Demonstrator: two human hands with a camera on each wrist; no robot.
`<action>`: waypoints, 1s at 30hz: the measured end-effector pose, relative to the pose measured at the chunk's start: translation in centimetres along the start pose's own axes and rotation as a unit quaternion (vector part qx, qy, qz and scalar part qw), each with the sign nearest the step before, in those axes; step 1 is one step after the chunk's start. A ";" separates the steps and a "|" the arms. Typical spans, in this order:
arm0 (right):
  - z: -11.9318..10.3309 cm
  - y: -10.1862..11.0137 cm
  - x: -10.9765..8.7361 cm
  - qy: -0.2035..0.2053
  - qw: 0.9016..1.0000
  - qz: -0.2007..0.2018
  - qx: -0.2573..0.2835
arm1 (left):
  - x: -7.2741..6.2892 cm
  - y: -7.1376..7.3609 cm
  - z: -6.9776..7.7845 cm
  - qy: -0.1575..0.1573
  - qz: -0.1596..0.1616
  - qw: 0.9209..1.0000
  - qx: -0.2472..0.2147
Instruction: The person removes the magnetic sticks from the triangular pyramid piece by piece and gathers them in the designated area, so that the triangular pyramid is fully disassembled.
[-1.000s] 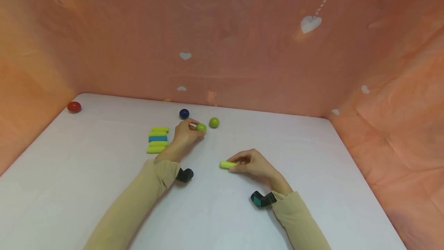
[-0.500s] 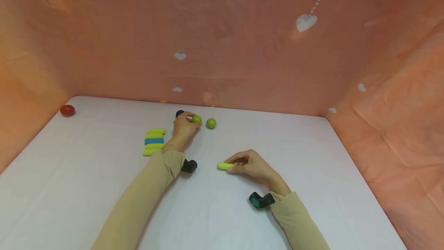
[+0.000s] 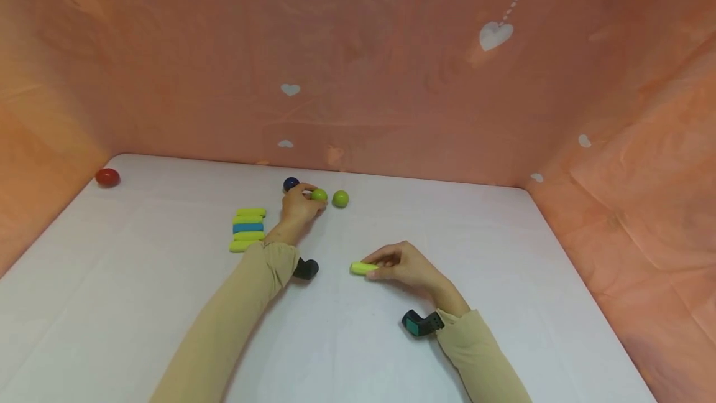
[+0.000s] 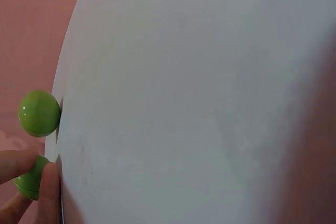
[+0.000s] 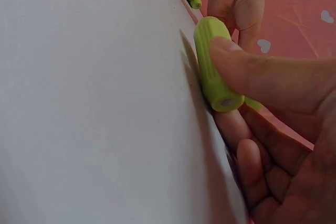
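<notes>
At the far middle of the table, my left hand [image 3: 298, 207] pinches a green ball [image 3: 319, 195] between thumb and fingers. The left wrist view has this ball [image 4: 31, 179] low at the left, close to the white surface. A second green ball [image 3: 340, 199] sits just to its right, with a small gap. Behind the left hand is a navy blue ball [image 3: 291, 184], partly covered by it. Nearer and to the right, my right hand [image 3: 408, 264] holds a yellow-green ribbed toy rod [image 5: 212, 66] by thumb and fingers. A grey disc shows in the rod's end.
Left of the left hand lies a row of yellow-green rods [image 3: 250, 212] with a blue rod [image 3: 248, 227] in the middle. A red ball [image 3: 107, 177] sits at the table's far left corner. Orange cloth [image 3: 391, 111] hangs behind the white table [image 3: 475, 235].
My left hand has moved away from me with the green ball, toward the second green ball, then settled back very slightly. The right hand keeps its hold on the rod. The view has shifted slightly.
</notes>
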State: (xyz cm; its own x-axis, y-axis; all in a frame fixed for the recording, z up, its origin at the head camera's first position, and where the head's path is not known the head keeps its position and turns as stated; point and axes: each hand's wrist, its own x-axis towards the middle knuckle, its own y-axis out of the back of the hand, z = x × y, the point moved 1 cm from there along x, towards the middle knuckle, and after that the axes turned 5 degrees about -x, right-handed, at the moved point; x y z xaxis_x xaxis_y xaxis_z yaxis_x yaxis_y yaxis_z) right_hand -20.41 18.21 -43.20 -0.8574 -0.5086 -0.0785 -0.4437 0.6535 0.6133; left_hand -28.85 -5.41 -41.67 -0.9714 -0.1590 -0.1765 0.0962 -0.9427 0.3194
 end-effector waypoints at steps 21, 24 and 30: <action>0.0 -0.3 -0.1 -0.012 1.000 0.000 0.017 | -0.5 0.3 -0.3 0.005 -0.010 1.000 0.018; -0.1 -0.2 -0.1 -0.005 1.000 0.001 0.014 | -0.5 0.4 -0.2 0.003 -0.011 1.000 0.018; 0.0 -0.2 0.0 0.001 1.000 -0.001 0.011 | -0.5 0.5 -0.3 0.005 -0.014 1.000 0.026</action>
State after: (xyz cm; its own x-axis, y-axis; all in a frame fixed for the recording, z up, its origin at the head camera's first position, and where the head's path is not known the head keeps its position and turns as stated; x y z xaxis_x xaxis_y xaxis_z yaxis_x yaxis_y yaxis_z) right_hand -20.32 18.11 -43.29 -0.8559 -0.5111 -0.0786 -0.4516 0.6649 0.5949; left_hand -28.24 -5.91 -41.74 -0.9715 -0.1358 -0.1944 0.0576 -0.9303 0.3622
